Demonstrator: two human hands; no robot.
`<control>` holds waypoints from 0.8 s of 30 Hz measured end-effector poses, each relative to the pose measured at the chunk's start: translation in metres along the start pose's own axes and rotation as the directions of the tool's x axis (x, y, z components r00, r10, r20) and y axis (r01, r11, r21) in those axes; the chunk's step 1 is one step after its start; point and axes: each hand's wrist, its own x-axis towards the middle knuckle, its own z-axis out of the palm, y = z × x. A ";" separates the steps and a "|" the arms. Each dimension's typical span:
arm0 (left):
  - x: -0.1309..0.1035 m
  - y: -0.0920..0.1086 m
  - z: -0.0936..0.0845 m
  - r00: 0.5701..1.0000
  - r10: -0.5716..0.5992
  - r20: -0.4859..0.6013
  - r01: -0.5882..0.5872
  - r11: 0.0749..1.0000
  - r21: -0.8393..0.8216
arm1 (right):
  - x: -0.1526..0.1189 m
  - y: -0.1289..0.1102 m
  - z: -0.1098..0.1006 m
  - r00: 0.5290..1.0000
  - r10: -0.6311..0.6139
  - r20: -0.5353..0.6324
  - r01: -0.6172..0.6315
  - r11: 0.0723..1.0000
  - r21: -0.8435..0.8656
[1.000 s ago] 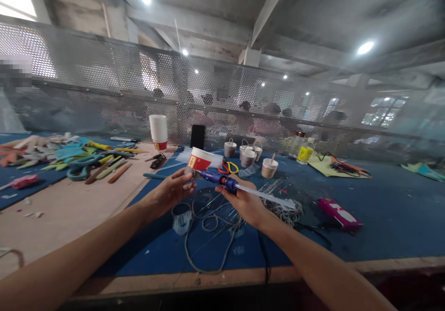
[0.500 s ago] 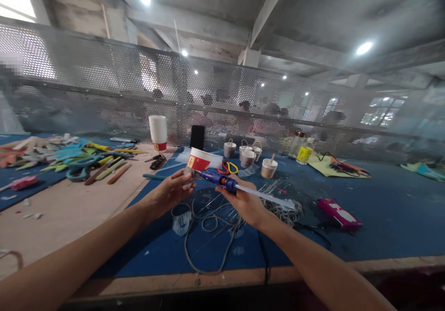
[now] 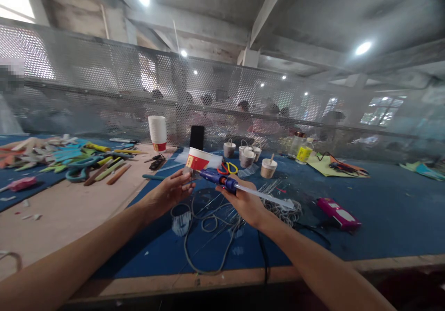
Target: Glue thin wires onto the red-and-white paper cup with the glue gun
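Observation:
My left hand (image 3: 174, 187) is closed with its fingertips at the lower end of a white paper cup (image 3: 199, 159) with a red and yellow print. The cup is tilted above the blue table covering. My right hand (image 3: 245, 202) grips a blue hot glue gun (image 3: 219, 179), its nozzle pointing left at the cup's lower end, close to my left fingertips. A long clear glue stick (image 3: 266, 195) sticks out of the gun's back. What lies between nozzle and fingertips is too small to make out. Grey cord (image 3: 224, 255) lies in loops below my hands.
A stack of paper cups (image 3: 157, 132), a black phone (image 3: 197, 137) and several cord-wrapped cups (image 3: 247, 158) stand at the back. Red-and-yellow scissors (image 3: 229, 168) lie behind the gun. At right are a magenta device (image 3: 338, 214) and a yellow-labelled bottle (image 3: 304, 151); tools and paper scraps lie left.

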 end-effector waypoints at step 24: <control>0.000 0.002 0.000 1.000 -0.009 0.024 0.009 1.000 -0.009 | -0.001 0.005 0.002 1.000 0.014 -0.005 -0.014 0.999 0.029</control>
